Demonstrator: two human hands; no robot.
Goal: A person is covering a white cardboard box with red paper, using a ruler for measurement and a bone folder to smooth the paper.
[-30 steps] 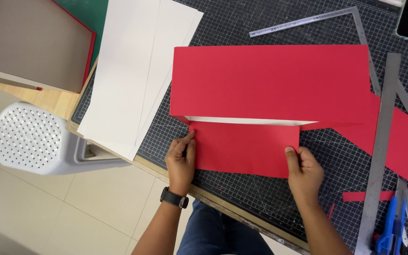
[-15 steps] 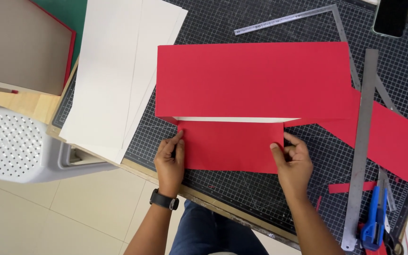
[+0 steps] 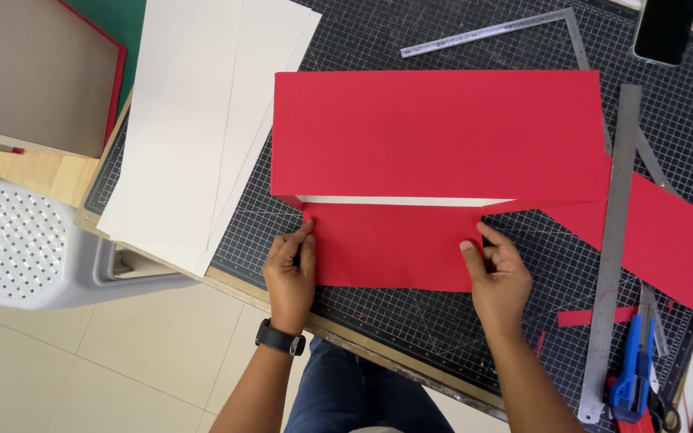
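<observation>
The red card sheet [image 3: 435,132] is lying flat on the gridded cutting mat [image 3: 411,313] covering the surface. Its folded lower flap [image 3: 391,244] is sitting between both hands. Left hand [image 3: 289,273] fingers [image 3: 302,234] are pressing together on the flap's left edge; right hand [image 3: 500,281] fingers [image 3: 468,255] are pinching its right edge.

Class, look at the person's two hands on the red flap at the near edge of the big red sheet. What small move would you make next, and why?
Probably press the flap flat along its fold. The left hand and right hand each pinch a side edge of it, and a white strip still shows where it meets the red sheet, so the crease looks unfinished.
</observation>
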